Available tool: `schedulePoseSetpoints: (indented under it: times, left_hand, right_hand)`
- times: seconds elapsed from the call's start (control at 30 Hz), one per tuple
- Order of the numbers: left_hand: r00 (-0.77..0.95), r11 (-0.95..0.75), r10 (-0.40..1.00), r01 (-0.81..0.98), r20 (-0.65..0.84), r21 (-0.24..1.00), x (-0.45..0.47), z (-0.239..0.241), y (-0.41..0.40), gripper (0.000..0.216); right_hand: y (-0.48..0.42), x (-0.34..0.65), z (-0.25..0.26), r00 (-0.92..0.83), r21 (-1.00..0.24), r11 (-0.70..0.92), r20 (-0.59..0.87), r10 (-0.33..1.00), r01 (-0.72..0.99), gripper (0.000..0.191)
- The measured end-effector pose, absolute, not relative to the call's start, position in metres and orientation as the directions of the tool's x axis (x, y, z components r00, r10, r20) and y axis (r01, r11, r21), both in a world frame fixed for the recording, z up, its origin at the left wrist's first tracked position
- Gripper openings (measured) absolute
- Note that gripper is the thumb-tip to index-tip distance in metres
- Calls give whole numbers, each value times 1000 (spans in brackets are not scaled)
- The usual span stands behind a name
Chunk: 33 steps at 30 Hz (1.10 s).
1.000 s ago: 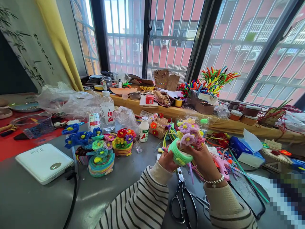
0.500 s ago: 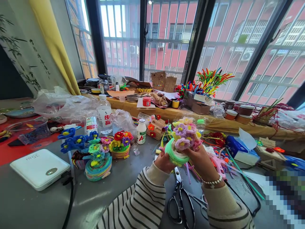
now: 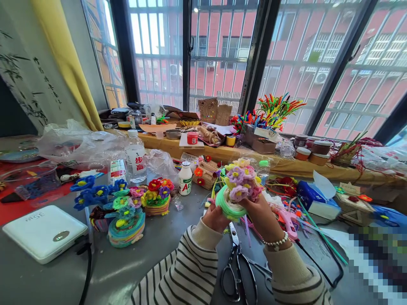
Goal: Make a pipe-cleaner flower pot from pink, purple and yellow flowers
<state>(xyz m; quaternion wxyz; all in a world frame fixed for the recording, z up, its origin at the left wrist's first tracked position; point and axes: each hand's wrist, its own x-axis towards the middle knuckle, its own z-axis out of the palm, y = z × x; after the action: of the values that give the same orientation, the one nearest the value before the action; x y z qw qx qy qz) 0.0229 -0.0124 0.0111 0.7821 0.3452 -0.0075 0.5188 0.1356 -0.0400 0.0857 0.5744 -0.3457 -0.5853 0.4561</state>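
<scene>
Between my hands, above the desk, is a small flower basket (image 3: 227, 207) of fuzzy pipe cleaners, with a light green coiled rim, a cream inside and purple, pink and yellow flowers. My left hand (image 3: 216, 218) is closed around its left side and underside. On the right, my right hand (image 3: 261, 217) grips it near the flowers, thumb at the rim; its other fingers are mostly hidden. Large scissors (image 3: 237, 258) lie just below my hands, beside a smaller pair (image 3: 262, 269). A pink glue gun (image 3: 288, 222) rests right of my right wrist.
Finished-looking flower baskets (image 3: 125, 231) stand left of my hands, near a white power bank (image 3: 46, 233). A small white bottle (image 3: 185, 180) and a water bottle (image 3: 136, 159) stand behind. A blue tissue pack (image 3: 318, 199) lies right. Pipe cleaners (image 3: 280, 110) fill the sill.
The whole view has shifted slightly, so things appear a little further left and mostly lower. Both hands keep their hold on the flower basket, which is nearly unchanged in tilt.
</scene>
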Motion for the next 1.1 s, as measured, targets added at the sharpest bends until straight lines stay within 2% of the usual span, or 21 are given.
schedulePoseSetpoints:
  times: [0.23,0.33,0.4,0.47,0.53,0.63,0.7,0.77,0.87,1.0,1.1]
  left_hand:
    - [426,207,759,-875,492,438,14,17,-3,37]
    - [480,256,720,-855,501,451,4,21,3,38]
    - [458,251,725,-871,514,422,-2,20,8,40]
    - [387,210,789,-899,476,383,-6,17,13,44]
    - [328,173,852,-912,407,373,-8,14,17,46]
    - [279,144,907,-910,317,390,-7,13,18,44]
    - [281,150,917,-900,282,408,-4,14,16,36]
    - [298,171,919,-890,257,422,0,15,14,28]
    - [291,185,936,-886,198,425,7,15,13,23]
    - [238,174,966,-884,98,434,12,16,10,32]
    - [310,238,947,-850,81,470,13,17,7,35]
  right_hand:
    - [-35,144,85,-133,-907,369,399,907,-204,33]
    - [-33,151,87,-111,-901,367,400,910,-232,30]
    - [-31,155,87,-92,-898,357,391,916,-257,27]
    - [-28,157,85,-73,-899,359,387,919,-252,25]
    - [-27,157,83,-66,-913,371,386,920,-167,26]
    - [-24,150,76,-104,-923,386,383,918,9,35]
    - [-21,143,69,-136,-917,395,385,913,56,44]
    - [-17,138,61,-152,-915,399,387,909,58,49]
    - [-11,133,49,-143,-914,406,402,904,3,45]
    - [-5,134,42,-90,-916,398,402,911,-56,39]
    - [-6,139,43,-88,-920,390,392,916,-44,41]
